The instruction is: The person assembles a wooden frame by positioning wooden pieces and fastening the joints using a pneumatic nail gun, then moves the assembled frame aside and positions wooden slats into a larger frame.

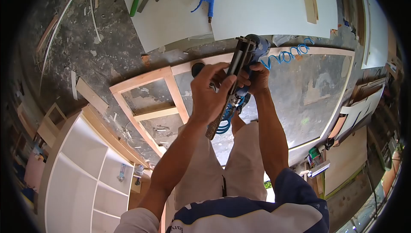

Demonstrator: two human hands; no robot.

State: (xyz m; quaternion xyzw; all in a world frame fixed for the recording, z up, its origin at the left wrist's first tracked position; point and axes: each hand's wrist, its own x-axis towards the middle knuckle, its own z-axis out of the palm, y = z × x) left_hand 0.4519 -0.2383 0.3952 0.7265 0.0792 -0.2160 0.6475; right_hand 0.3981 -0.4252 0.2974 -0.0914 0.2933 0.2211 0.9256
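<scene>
Curling around the nail gun (258, 46), left hand (210, 92) and right hand (259, 79) hold it between them.

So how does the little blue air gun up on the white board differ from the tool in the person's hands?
The blue air gun is small and slim, while the nail gun is bulkier, with a long dark rail. The air gun lies loose on the white board; the nail gun is held by the left hand and right hand. Both have blue on their bodies.
</scene>
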